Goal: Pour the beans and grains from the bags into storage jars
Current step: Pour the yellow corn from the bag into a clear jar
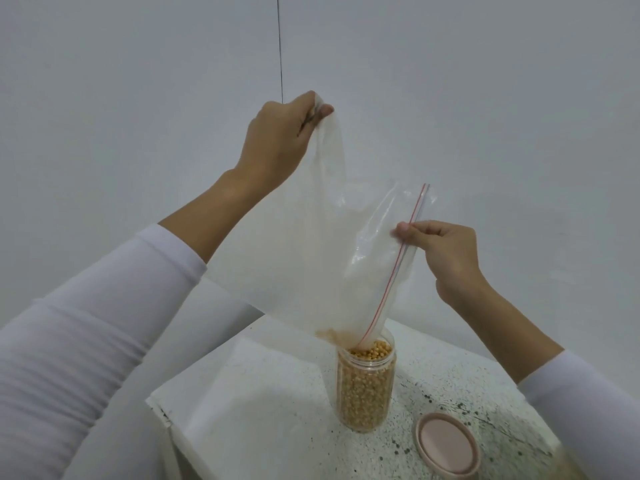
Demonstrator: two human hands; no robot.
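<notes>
Light is soft and even, a little dim, with a grey-blue cast. Shadows are weak. The wide lens bends the sleeves [86, 341] at the edges; details look slightly soft.

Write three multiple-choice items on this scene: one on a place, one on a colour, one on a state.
1. Where is the lid?
A. On the jar
B. On the table, right of the jar
C. In the left hand

2. What colour is the bag's zip line?
A. Red
B. Green
C. Black

3. How full is the jar?
A. Empty
B. Half full
C. Nearly to the rim

Key: 1 B, the lid lies on the table beside the jar. 2 A, a red line runs along the bag mouth. 3 C, beans reach the jar's neck.
</notes>
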